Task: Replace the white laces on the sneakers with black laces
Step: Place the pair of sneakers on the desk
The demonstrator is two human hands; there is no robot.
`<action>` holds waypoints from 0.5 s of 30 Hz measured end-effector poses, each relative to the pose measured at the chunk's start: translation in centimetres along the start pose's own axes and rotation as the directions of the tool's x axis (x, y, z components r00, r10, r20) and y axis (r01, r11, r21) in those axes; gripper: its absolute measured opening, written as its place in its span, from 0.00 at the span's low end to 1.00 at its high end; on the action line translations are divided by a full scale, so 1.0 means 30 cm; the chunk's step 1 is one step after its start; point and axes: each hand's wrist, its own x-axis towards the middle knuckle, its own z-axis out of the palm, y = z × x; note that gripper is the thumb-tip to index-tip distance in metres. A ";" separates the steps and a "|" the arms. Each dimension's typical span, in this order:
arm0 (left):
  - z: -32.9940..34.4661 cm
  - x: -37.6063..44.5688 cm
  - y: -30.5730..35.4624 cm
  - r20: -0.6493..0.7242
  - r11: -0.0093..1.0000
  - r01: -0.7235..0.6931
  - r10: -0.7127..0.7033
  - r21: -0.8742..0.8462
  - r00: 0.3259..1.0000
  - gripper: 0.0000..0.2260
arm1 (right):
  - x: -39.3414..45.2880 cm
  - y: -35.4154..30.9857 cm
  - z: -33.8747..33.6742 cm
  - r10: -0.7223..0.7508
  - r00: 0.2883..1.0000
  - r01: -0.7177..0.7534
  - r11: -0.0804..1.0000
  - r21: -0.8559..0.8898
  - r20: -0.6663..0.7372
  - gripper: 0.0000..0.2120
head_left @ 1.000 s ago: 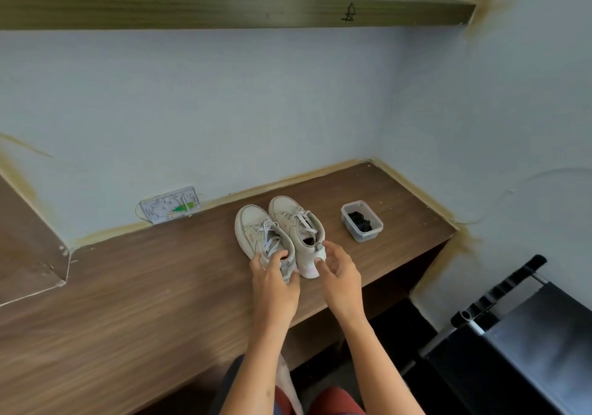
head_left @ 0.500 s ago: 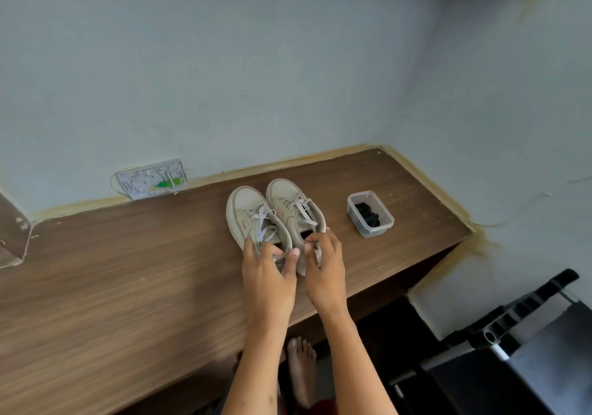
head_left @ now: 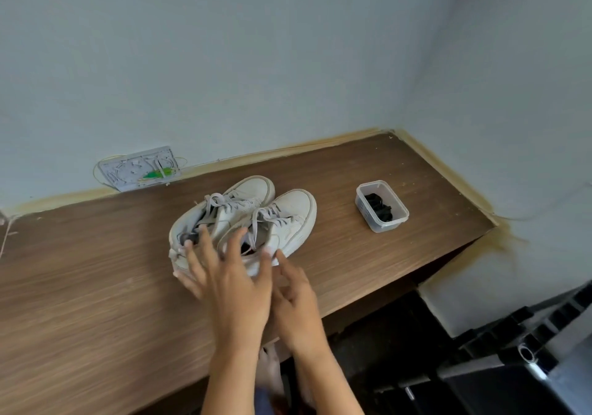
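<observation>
Open table [head_left: 96,302] lies to the left of the sneakers [head_left: 243,222], and a bare strip separates them from the clear container [head_left: 382,206] on the right. Behind, the wall [head_left: 256,62] and a wall plate with loose wires [head_left: 139,168] bound the reach; the side wall [head_left: 512,126] closes the right end. Both hands [head_left: 256,289] crowd the near edge at the heels.
</observation>
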 end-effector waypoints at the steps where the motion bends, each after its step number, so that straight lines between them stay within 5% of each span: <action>1: 0.016 -0.007 0.003 0.054 0.999 -0.013 0.011 0.037 0.998 0.25 | 0.010 -0.006 -0.020 -0.014 1.000 0.013 1.000 -0.015 -0.027 0.21; 4: 0.047 -0.012 0.010 0.131 0.995 -0.044 0.032 0.089 0.991 0.29 | 0.068 -0.008 -0.111 -0.058 0.981 0.033 0.990 -0.139 -0.185 0.15; 7: 0.056 0.020 -0.017 0.106 0.996 -0.064 0.057 0.062 0.993 0.19 | 0.175 -0.022 -0.177 -0.155 0.958 0.067 0.939 -0.338 -0.242 0.12; 10: 0.050 0.046 -0.058 0.020 0.999 -0.045 0.045 0.021 0.999 0.16 | 0.293 -0.039 -0.200 -0.207 0.974 0.139 0.864 -0.484 -0.089 0.16; 15: 0.017 0.074 -0.076 -0.213 0.965 0.232 -0.254 -0.120 0.944 0.33 | 0.420 -0.055 -0.191 -0.149 0.987 0.153 0.819 -0.553 0.053 0.12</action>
